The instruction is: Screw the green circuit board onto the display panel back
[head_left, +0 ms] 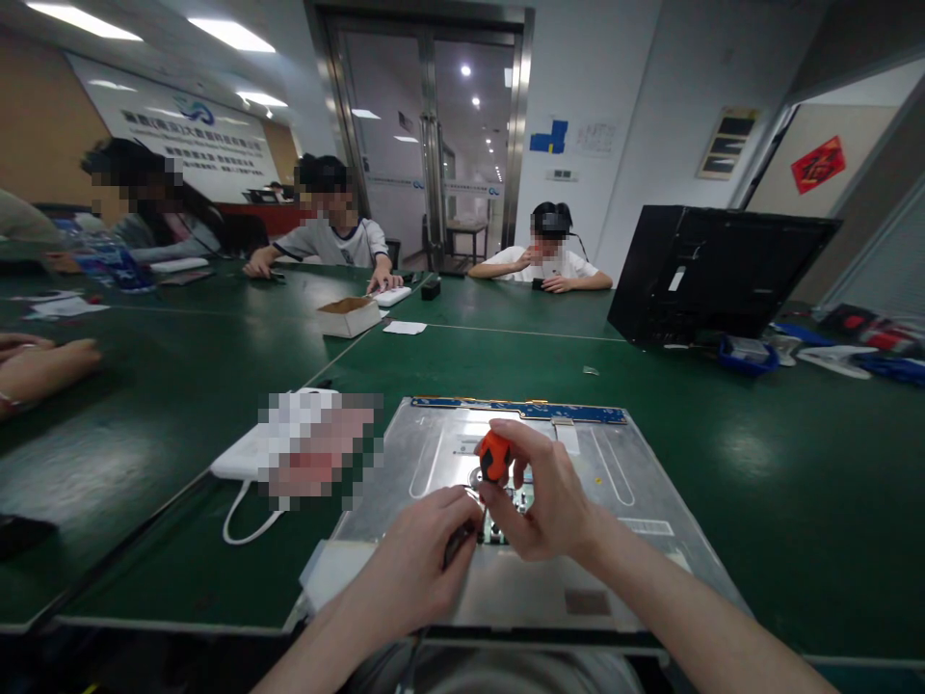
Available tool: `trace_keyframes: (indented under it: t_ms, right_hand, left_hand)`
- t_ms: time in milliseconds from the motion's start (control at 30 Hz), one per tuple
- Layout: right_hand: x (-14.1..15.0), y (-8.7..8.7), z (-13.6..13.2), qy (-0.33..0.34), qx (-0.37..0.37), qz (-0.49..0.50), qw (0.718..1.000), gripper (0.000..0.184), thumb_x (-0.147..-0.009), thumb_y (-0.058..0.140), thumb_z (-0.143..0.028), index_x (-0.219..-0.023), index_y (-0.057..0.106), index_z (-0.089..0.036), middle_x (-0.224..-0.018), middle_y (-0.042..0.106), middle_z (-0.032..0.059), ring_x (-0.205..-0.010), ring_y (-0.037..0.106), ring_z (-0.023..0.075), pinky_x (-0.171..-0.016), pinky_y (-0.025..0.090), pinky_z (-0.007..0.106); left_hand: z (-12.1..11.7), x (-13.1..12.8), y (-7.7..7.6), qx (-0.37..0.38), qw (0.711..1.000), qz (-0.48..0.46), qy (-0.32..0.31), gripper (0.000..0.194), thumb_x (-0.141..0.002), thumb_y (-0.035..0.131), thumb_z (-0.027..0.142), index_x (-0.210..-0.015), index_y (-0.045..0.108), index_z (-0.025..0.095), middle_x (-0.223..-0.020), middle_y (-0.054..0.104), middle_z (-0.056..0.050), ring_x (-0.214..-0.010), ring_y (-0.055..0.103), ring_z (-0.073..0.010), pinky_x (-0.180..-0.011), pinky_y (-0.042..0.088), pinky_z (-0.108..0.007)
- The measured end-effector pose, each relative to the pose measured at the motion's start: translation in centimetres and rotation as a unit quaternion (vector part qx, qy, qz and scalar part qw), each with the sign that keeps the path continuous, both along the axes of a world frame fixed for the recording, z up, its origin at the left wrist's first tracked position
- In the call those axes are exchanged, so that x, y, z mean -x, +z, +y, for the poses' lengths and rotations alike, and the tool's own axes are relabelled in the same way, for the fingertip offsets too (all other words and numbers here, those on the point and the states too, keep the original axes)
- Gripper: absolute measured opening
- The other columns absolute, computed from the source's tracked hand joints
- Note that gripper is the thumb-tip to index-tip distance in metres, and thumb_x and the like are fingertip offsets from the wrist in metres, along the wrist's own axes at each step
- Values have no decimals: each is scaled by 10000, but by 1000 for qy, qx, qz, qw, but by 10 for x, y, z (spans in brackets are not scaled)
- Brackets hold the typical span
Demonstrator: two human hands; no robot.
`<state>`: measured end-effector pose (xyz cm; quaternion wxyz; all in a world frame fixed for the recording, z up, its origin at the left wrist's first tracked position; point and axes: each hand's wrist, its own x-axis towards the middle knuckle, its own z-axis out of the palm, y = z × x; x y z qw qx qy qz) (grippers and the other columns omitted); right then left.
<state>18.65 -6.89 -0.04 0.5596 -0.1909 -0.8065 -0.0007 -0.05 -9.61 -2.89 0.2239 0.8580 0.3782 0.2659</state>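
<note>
A flat metal display panel (621, 578) lies in front of me, with a blue circuit strip (520, 411) along its far edge. Near its middle sits a small green circuit board (494, 530), partly covered by my hands. My right hand (553, 496) grips the orange and black handle of a screwdriver (495, 455), held upright over the board; its tip is hidden. Beside it, my left hand (426, 549) is closed at the board's left edge. Something dark shows between its fingers, too hidden to name.
Left of the panel lies a white device (242, 453) with a white cable. A black monitor (723, 270) stands at the right, beside a blue tray (748, 357). An open box (348, 318) is farther back. Several people sit around the green table (506, 361).
</note>
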Motion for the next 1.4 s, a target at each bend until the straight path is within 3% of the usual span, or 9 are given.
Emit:
trace_keyframes:
  t_ms: [367, 500, 733, 1100, 1400]
  right_hand:
    - [1, -3, 2, -21, 4, 10, 1000, 476, -988, 553, -282, -1425, 372, -223, -784, 646, -17, -470, 482, 102, -418, 417, 213]
    - [-1, -2, 2, -10, 0, -3, 1000, 480, -997, 545, -301, -1434, 367, -215, -804, 666, -3, -480, 500, 108, -431, 435, 226]
    - [-1, -3, 1, -8, 9, -3, 1000, 535, -932, 515, -192, -1443, 358, -210, -880, 685, 21, -570, 603, 128, -468, 485, 238]
    - [2, -4, 1, -33, 16, 33, 999, 469, -936, 588, -236, -1366, 402, -243, -774, 580, -44, -478, 466, 97, -435, 406, 217]
    - [-1, -2, 1, -24, 13, 14, 1000, 474, -943, 540, -248, -1394, 395, -234, -788, 593, -29, -514, 526, 117, -454, 441, 236]
  left_hand:
    - [1, 1, -6, -11, 1000, -8, 4, 194, -846, 474, 71, -870, 615, 201, -884, 678, -40, -807, 627, -200, -692, 421, -286]
    - [2, 1, -7, -14, 1000, -14, 2, 207, -844, 469, 67, -882, 622, 201, -894, 687, -39, -817, 628, -202, -706, 424, -294]
    - [1, -1, 1, 10, 1000, -1, -3, 207, -859, 469, 99, -905, 642, 202, -901, 669, -52, -819, 616, -206, -704, 450, -287]
    - [1, 0, -1, -1, 1000, 2, 7, 204, -836, 458, 85, -881, 623, 196, -870, 666, -49, -797, 609, -205, -678, 425, -287]
    - [0, 0, -1, -4, 1000, 2, 4, 198, -849, 466, 88, -883, 626, 200, -874, 662, -48, -796, 606, -201, -686, 425, -282]
